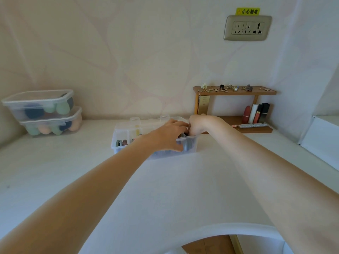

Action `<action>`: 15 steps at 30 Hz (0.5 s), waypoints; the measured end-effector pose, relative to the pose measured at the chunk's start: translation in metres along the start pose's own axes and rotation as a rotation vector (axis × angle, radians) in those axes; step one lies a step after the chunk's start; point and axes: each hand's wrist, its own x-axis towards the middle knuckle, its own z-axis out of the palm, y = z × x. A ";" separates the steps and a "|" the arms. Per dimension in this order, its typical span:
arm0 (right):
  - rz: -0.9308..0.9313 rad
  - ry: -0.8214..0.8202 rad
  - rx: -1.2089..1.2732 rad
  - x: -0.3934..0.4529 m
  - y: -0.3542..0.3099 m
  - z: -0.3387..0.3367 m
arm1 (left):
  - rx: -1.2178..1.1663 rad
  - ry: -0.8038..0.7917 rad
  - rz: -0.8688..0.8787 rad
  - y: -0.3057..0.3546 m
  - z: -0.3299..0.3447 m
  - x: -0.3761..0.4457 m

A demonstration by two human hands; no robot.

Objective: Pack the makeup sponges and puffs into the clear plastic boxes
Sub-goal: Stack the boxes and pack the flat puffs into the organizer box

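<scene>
With two lidded boxes (42, 111) already filled and stacked well left of your grip, your left hand (165, 137) pinches a grey puff (187, 145) inside the open box (117, 143), your right hand (200, 123) curled over it, grip hidden, sections unfilled.
</scene>
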 end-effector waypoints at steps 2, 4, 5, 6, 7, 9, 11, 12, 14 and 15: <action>-0.017 0.049 0.137 -0.001 0.006 0.006 | -0.042 0.002 -0.026 0.001 0.002 0.000; -0.045 0.151 0.200 -0.003 0.012 0.010 | -0.050 -0.006 -0.035 0.003 0.001 0.000; -0.057 0.189 0.220 -0.002 0.016 0.012 | -0.057 -0.017 -0.037 0.004 -0.001 0.001; -0.087 0.230 0.229 -0.001 0.019 0.012 | -0.059 -0.027 -0.040 0.004 -0.003 0.002; -0.122 0.259 0.224 -0.001 0.021 0.011 | -0.057 -0.040 -0.047 0.004 -0.004 0.003; -0.184 0.286 0.241 0.002 0.024 0.006 | -0.055 -0.059 -0.063 0.005 -0.005 0.005; -0.200 0.227 0.238 0.004 0.025 0.001 | -0.044 -0.068 -0.072 0.004 -0.005 0.007; -0.174 0.177 0.233 0.002 0.022 -0.001 | -0.030 -0.076 -0.073 0.003 -0.005 0.008; -0.122 0.087 0.189 0.002 0.017 -0.005 | -0.003 -0.101 -0.080 0.002 -0.008 0.009; -0.097 0.057 0.168 0.005 0.015 -0.006 | 0.008 -0.113 -0.085 0.001 -0.010 0.010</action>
